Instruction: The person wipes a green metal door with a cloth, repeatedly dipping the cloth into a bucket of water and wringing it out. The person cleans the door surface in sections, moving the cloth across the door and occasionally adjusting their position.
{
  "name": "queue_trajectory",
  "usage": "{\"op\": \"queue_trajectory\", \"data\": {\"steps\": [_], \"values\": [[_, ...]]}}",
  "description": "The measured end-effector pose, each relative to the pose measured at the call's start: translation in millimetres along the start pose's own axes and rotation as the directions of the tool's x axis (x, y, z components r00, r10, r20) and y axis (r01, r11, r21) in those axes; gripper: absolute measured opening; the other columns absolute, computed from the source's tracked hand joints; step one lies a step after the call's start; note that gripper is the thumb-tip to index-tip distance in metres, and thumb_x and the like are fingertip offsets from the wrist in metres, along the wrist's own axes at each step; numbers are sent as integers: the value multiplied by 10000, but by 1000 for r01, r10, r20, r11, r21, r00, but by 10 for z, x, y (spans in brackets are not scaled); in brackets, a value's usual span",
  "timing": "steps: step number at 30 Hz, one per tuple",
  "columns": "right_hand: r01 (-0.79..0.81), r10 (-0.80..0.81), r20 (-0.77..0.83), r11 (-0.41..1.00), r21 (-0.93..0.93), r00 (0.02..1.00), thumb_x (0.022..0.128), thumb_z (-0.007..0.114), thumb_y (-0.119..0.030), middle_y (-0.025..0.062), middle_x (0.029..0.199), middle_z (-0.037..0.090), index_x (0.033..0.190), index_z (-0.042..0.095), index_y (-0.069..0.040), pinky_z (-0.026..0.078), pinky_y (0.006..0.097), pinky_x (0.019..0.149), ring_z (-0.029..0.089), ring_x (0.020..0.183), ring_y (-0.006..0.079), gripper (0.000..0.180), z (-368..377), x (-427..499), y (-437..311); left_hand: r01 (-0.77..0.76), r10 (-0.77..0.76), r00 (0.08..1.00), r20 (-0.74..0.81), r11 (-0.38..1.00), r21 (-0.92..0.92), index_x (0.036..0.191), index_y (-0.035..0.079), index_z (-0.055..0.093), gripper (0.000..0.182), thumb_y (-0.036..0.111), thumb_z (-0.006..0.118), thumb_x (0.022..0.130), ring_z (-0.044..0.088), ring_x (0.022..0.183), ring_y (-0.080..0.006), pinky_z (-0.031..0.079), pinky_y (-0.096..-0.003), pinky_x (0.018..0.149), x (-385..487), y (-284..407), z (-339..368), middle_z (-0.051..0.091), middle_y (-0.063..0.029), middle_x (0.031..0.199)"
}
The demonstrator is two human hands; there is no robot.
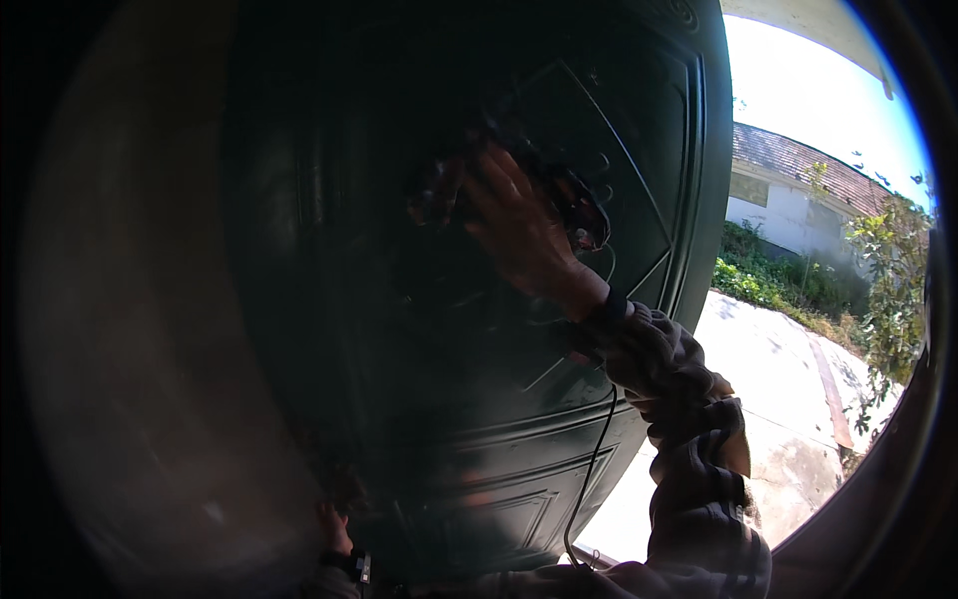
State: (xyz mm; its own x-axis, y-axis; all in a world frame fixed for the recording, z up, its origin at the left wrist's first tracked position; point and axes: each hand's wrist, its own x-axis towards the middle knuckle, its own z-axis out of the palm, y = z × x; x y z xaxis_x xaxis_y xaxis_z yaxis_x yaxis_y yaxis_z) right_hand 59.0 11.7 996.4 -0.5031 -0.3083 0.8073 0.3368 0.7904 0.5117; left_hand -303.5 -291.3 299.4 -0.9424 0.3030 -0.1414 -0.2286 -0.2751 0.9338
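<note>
A dark green panelled door point(359, 337) with raised mouldings fills the middle of the head view. My right hand point(516, 224) reaches up and lies against its upper panel, pressing a dark, crumpled cloth point(580, 206) to the surface. Folds of the cloth stick out on both sides of the fingers; the part beneath the palm is hidden. A thin line in a diamond shape and some curls mark the panel around this hand. Low on the left, my left hand point(337, 528) is raised beside the door, small and in shadow. Its fingers are too dark to read clearly.
A black cable point(591, 472) hangs beside my right sleeve. Past the door's right edge lie sunlit concrete paving point(778, 359), green plants point(756, 269) and a white building point(778, 202) with a tiled roof. A pale, shadowed wall point(150, 337) stands at left.
</note>
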Motion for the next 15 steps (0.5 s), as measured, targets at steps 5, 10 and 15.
{"op": "queue_trajectory", "data": {"steps": [5, 10, 15], "values": [[104, -126, -150, 984, -146, 981, 1099, 581, -263, 200, 1736, 335, 1635, 455, -89, 332, 530, 1286, 274, 1634, 410, 577, -322, 210, 293, 38, -38, 999, 2, 999, -2, 1444, 236, 532, 345, 378, 555, 1130, 521, 1131, -168, 473, -404, 951, -109, 75, 111, 531, -6, 1316], [-258, 222, -229, 956, -137, 948, 1099, 564, -244, 206, 1757, 298, 1663, 403, -86, 328, 510, 1296, 264, 1638, 405, 607, -352, 541, 446, 42, -48, 997, 59, 995, 88, 1517, 218, 500, 438, 405, 538, 1123, 494, 1306, -183, 452, -391, 1022, -132, 218, 78, 499, 5, 1534], [-122, 120, -100, 992, -15, 988, 1074, 585, -228, 225, 1761, 294, 1672, 380, -39, 311, 504, 1309, 251, 1650, 399, 660, -36, 333, 137, 31, -35, 998, 45, 996, 86, 1502, 217, 504, 443, 439, 528, 1120, 467, 1381, -188, 427, -423, 1069, -150, 234, -42, 489, -5, 1562]]}}
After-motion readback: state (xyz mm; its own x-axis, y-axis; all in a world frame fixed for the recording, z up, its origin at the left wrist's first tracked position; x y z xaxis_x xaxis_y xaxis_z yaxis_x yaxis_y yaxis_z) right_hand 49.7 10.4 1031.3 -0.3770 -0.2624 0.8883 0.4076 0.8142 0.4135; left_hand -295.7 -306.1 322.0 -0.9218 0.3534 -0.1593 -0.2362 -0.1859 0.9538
